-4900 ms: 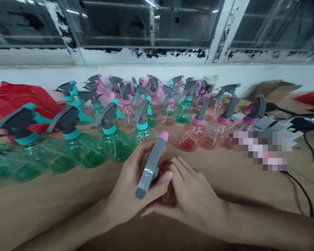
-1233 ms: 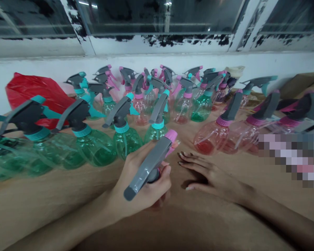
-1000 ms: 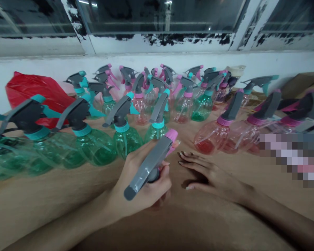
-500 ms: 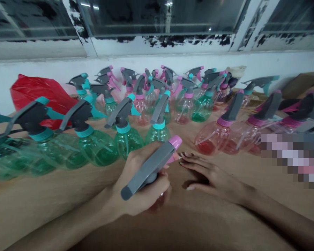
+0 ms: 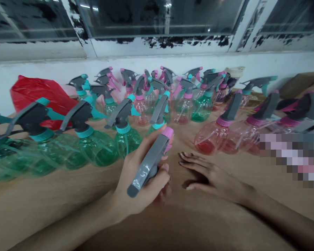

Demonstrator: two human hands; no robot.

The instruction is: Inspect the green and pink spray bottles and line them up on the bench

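My left hand is wrapped round a spray bottle with a grey head and a pink nozzle, its fingers at the pink trigger. Most of the reddish bottle body is hidden behind the fingers. The nozzle points away from me. My right hand rests palm down on the brown tabletop with its fingers stretched out, holding nothing. Just beyond my left hand stands a green spray bottle with a turquoise collar. Beyond the right hand is a pink spray bottle.
Several green spray bottles line the left side, and pink ones the right. More bottles crowd the back near the white wall. A red plastic bag lies at left. A blurred patch covers the right edge.
The spray bottle in my left hand has turned slightly, its nozzle shifting left and a little away from me. My right hand has stayed in place.
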